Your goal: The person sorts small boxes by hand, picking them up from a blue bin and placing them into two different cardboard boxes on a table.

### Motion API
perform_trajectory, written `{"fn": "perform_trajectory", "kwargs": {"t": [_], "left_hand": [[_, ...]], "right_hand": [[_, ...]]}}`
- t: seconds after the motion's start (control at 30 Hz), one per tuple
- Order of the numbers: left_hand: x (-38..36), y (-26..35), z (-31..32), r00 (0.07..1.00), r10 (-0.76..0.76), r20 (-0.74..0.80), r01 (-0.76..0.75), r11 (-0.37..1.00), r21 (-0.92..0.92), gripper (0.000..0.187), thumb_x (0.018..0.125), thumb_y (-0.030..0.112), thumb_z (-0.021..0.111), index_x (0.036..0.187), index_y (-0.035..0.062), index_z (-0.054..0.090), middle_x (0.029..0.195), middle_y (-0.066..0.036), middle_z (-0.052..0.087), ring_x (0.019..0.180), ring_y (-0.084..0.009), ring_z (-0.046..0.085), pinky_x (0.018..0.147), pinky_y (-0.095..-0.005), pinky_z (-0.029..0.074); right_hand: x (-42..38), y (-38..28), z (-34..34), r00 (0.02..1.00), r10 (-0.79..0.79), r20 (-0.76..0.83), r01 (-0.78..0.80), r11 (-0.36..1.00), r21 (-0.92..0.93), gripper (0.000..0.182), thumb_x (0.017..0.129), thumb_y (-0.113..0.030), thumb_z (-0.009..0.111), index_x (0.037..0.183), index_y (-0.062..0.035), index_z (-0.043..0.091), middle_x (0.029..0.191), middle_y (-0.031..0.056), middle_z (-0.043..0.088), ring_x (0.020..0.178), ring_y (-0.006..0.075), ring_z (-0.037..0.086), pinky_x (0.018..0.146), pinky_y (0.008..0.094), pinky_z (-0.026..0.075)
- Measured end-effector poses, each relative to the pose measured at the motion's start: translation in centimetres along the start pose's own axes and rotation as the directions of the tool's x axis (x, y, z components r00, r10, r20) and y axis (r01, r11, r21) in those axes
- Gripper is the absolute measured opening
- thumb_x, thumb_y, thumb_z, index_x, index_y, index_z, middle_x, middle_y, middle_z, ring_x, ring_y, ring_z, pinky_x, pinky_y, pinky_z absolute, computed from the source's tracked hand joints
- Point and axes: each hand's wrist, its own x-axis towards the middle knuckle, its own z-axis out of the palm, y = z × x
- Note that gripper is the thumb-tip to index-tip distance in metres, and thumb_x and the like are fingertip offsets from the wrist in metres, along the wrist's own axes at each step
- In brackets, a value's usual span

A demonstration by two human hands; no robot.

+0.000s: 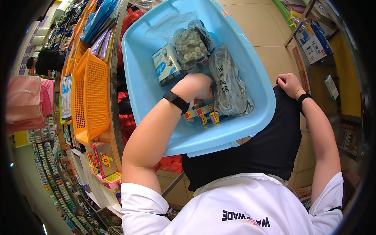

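My left hand (196, 86) reaches into a light blue plastic tub (149, 129), its fingers curled down among the items; what they grip, if anything, is hidden. Small red, yellow and white boxes (203, 113) lie just below it. Beside the hand is a clear bag of coiled pale tubing or cable (229, 86) with black print. Above are a blue and white pack (166, 62) and a clear bag of small round pieces (191, 47). My right hand (290, 84) rests with bent fingers at my black trousers, outside the tub.
An orange basket (92, 94) stands on the shelf at the left, near packaged goods. Pink bags (25, 102) hang farther left, and a person in black (49, 62) is behind. At the right is a rack with a blue and white box (315, 43).
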Motion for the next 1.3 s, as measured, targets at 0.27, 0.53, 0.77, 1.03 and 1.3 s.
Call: {"fn": "perform_trajectory", "kwargs": {"t": [0.27, 0.53, 0.77, 1.03, 1.3], "left_hand": [[-0.4, 0.5, -0.7, 0.999, -0.007, 0.036, 0.008, 1.000, -0.011, 0.046, 0.083, 0.034, 0.068, 0.124, 0.0141, 0.070, 0.108, -0.014, 0.074, 0.101, -0.0333, 0.069, 0.088, -0.0413, 0.055], [-0.4, 0.5, -0.7, 1.000, -0.013, 0.024, 0.013, 1.000, -0.001, 0.045, 0.084, 0.036, 0.066, 0.122, 0.0125, 0.071, 0.107, -0.014, 0.074, 0.100, -0.0333, 0.070, 0.088, -0.0410, 0.055], [-0.1, 0.4, -0.5, 1.000, -0.012, 0.027, 0.012, 1.000, 0.009, 0.043, 0.085, 0.038, 0.066, 0.120, 0.0118, 0.072, 0.108, -0.013, 0.074, 0.102, -0.0333, 0.069, 0.089, -0.0412, 0.055], [-0.1, 0.5, -0.4, 0.999, -0.028, 0.036, 0.028, 1.000, 0.005, 0.045, 0.087, 0.039, 0.066, 0.121, 0.0097, 0.070, 0.110, -0.014, 0.073, 0.102, -0.0336, 0.069, 0.089, -0.0413, 0.055], [0.3, 0.3, -0.2, 0.999, -0.025, 0.045, 0.025, 1.000, 0.002, 0.045, 0.087, 0.040, 0.066, 0.120, 0.0092, 0.070, 0.109, -0.015, 0.073, 0.102, -0.0337, 0.069, 0.089, -0.0415, 0.054]], "right_hand": [[-0.2, 0.0, -0.2, 1.000, 0.006, -0.002, -0.006, 1.000, -0.002, 0.028, 0.089, -0.021, 0.053, 0.087, -0.0022, 0.074, 0.085, 0.0160, 0.073, 0.082, 0.0326, 0.070, 0.079, 0.0389, 0.054], [-0.1, 0.1, -0.1, 1.000, 0.003, -0.003, -0.003, 1.000, 0.003, 0.028, 0.088, -0.020, 0.054, 0.088, -0.0019, 0.074, 0.085, 0.0163, 0.073, 0.082, 0.0325, 0.070, 0.079, 0.0384, 0.055], [-0.1, 0.3, 0.0, 1.000, 0.024, 0.012, -0.024, 1.000, 0.020, 0.028, 0.089, -0.021, 0.054, 0.087, -0.0017, 0.074, 0.085, 0.0170, 0.073, 0.082, 0.0330, 0.070, 0.078, 0.0381, 0.054], [0.3, 1.2, 0.4, 1.000, 0.019, 0.002, -0.019, 0.995, 0.103, 0.028, 0.089, -0.020, 0.054, 0.086, 0.0002, 0.073, 0.080, 0.0170, 0.071, 0.077, 0.0307, 0.068, 0.075, 0.0366, 0.052], [0.6, 1.9, 0.5, 1.000, 0.013, 0.001, -0.013, 0.993, 0.118, 0.027, 0.089, -0.020, 0.054, 0.086, 0.0015, 0.071, 0.078, 0.0173, 0.069, 0.073, 0.0289, 0.066, 0.073, 0.0358, 0.051]]}}
